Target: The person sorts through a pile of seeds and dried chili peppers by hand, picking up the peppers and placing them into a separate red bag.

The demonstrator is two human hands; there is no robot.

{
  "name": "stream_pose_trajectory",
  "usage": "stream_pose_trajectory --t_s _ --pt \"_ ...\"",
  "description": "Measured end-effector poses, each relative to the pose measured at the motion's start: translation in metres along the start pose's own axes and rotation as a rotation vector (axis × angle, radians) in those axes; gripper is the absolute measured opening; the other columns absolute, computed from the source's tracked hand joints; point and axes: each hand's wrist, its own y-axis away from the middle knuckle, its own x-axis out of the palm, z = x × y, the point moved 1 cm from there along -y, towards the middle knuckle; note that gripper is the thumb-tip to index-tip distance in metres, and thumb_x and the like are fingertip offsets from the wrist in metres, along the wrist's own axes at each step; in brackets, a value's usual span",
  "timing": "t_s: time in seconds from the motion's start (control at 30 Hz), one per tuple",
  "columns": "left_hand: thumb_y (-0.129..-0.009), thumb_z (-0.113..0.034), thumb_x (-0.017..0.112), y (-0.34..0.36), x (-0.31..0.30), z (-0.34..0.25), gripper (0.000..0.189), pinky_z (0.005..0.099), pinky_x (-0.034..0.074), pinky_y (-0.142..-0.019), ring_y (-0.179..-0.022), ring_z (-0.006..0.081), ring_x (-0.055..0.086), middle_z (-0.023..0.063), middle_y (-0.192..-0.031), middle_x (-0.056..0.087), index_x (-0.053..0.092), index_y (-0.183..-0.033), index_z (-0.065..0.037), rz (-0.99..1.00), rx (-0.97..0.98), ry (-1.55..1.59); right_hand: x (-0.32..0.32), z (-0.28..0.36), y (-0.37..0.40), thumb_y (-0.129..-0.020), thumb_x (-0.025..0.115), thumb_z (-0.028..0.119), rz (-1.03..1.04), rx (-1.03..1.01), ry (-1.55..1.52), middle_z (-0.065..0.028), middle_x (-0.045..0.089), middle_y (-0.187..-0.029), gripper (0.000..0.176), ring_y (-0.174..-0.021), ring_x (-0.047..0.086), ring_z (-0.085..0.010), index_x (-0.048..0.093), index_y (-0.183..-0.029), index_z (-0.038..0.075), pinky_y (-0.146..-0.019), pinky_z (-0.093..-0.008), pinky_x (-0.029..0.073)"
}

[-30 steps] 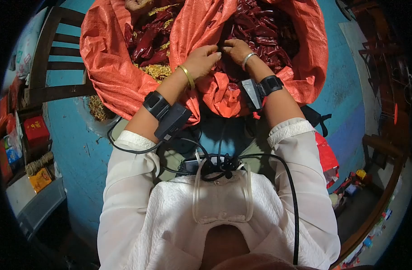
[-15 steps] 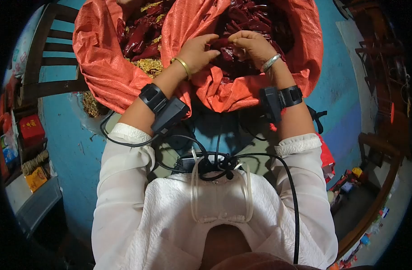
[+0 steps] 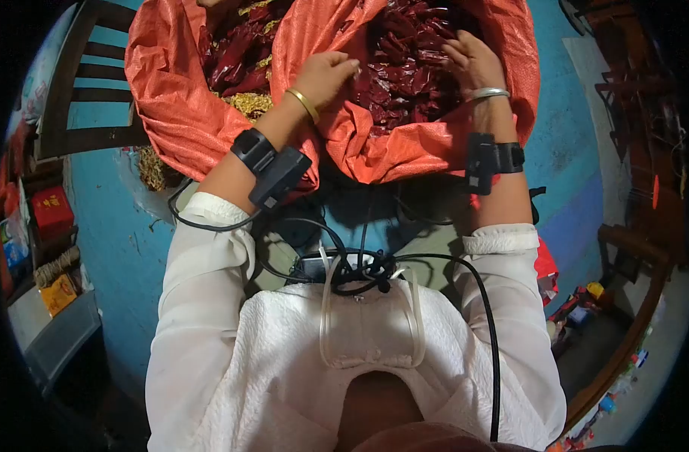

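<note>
Dark red dried chillies point(image 3: 408, 71) fill an open orange-red woven sack point(image 3: 435, 151). My left hand point(image 3: 326, 77), with a gold bangle, is closed over the sack's left edge; its fingertips pinch something small and pale that I cannot make out. My right hand point(image 3: 474, 64), with a silver bangle, is over the right side of the chillies; its fingers bend down toward them, and their tips are partly blurred. A second orange-red sack point(image 3: 171, 90) on the left holds more chillies point(image 3: 239, 64) and yellow bits point(image 3: 250, 104).
A dark wooden chair point(image 3: 88, 139) stands at the upper left on the blue floor point(image 3: 126, 264). Black cables point(image 3: 489, 324) run from my wrist devices across my lap. Part of another hand point(image 3: 209, 3) shows at the top edge. Wooden furniture point(image 3: 638, 241) is on the right.
My hands have come apart. The right one has moved right and up over the chillies, and the dark red piece between them is no longer there. The left has stayed nearly in place.
</note>
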Motion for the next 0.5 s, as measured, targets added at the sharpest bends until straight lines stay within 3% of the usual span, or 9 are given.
stream_pose_trajectory --t_s 0.03,0.07,0.1,0.17,0.2,0.23,0.3,0.4,0.5 --pt "-0.079 -0.023 0.055 0.000 -0.002 0.002 0.027 0.0236 0.042 -0.060 -0.065 0.0076 0.052 0.0034 -0.073 0.060 0.060 -0.089 0.001 0.015 -0.082 0.168 -0.012 0.003 -0.003 -0.079 0.055 0.021 -0.124 -0.017 0.032 -0.0072 0.058 -0.082 0.027 -0.067 0.055 -0.0123 0.052 -0.099 0.002 -0.059 -0.0226 0.046" --pt "-0.079 -0.026 0.055 0.002 -0.001 0.003 0.029 0.0233 0.041 -0.059 -0.064 0.0076 0.050 0.0005 -0.071 0.058 0.060 -0.087 0.001 -0.001 -0.093 0.350 -0.035 -0.002 -0.018 -0.078 0.056 0.021 -0.063 -0.122 0.495 -0.0135 0.058 -0.094 0.040 -0.080 0.058 -0.0224 0.046 -0.111 0.000 -0.071 -0.0286 0.047" --pt "-0.079 -0.026 0.055 0.003 0.000 0.000 0.029 0.0233 0.041 -0.059 -0.064 0.0076 0.050 0.0005 -0.071 0.058 0.060 -0.087 0.001 -0.001 -0.092 0.352 -0.037 -0.007 -0.017 -0.078 0.056 0.021 -0.063 -0.123 0.498 -0.0135 0.058 -0.094 0.040 -0.080 0.058 -0.0224 0.046 -0.111 0.000 -0.071 -0.0286 0.047" --pt "-0.079 -0.026 0.056 0.005 0.001 -0.005 0.030 0.0230 0.041 -0.061 -0.066 0.0076 0.050 0.0006 -0.071 0.058 0.060 -0.088 0.002 -0.066 -0.040 0.072 -0.040 -0.015 -0.016 -0.075 0.058 0.024 -0.115 -0.235 1.393 -0.0205 0.054 -0.103 0.053 -0.094 0.054 -0.0326 0.040 -0.119 0.000 -0.082 -0.0355 0.043" --pt "-0.079 -0.026 0.056 0.005 0.001 -0.004 0.030 0.0230 0.041 -0.061 -0.066 0.0076 0.050 0.0006 -0.071 0.058 0.060 -0.088 0.002 -0.065 -0.040 0.073 -0.039 -0.027 -0.015 -0.073 0.060 0.027 -0.087 -0.147 1.407 -0.0248 0.051 -0.107 0.057 -0.101 0.048 -0.0360 0.038 -0.119 0.000 -0.087 -0.0380 0.038" --pt "-0.079 -0.025 0.056 0.004 0.001 -0.003 0.030 0.0224 0.041 -0.061 -0.067 0.0075 0.051 0.0014 -0.074 0.058 0.059 -0.090 0.002 -0.059 -0.047 0.075 -0.029 -0.029 -0.013 -0.073 0.058 0.032 -0.060 0.007 1.545 -0.0214 0.048 -0.113 0.057 -0.104 0.048 -0.0331 0.038 -0.119 0.005 -0.088 -0.0373 0.038" --pt "-0.079 -0.024 0.056 0.004 0.002 -0.003 0.030 0.0218 0.041 -0.062 -0.069 0.0073 0.051 0.0021 -0.077 0.059 0.059 -0.092 0.003 -0.052 -0.054 0.077 -0.007 -0.031 0.002 -0.073 0.057 0.039 -0.064 0.060 1.660 -0.0171 0.041 -0.119 0.056 -0.108 0.043 -0.0327 0.038 -0.119 0.012 -0.088 -0.0407 0.038" --pt "-0.079 -0.023 0.057 0.007 0.005 -0.008 0.031 0.0223 0.041 -0.062 -0.070 0.0079 0.051 0.0026 -0.080 0.059 0.058 -0.093 0.004 -0.042 -0.070 0.228 0.013 -0.052 0.011 -0.072 0.057 0.043 0.081 -0.054 1.661 -0.0142 0.037 -0.119 0.053 -0.109 0.040 -0.0351 0.041 -0.116 0.019 -0.086 -0.0461 0.038" --pt "-0.078 -0.022 0.058 0.007 0.006 -0.011 0.031 0.0214 0.041 -0.061 -0.068 0.0071 0.050 0.0010 -0.080 0.058 0.057 -0.094 0.004 -0.026 -0.094 0.215 0.037 -0.062 0.026 -0.072 0.058 0.040 0.272 -0.227 1.548 -0.0125 0.038 -0.119 0.051 -0.109 0.039 -0.0328 0.042 -0.115 0.017 -0.087 -0.0454 0.037"
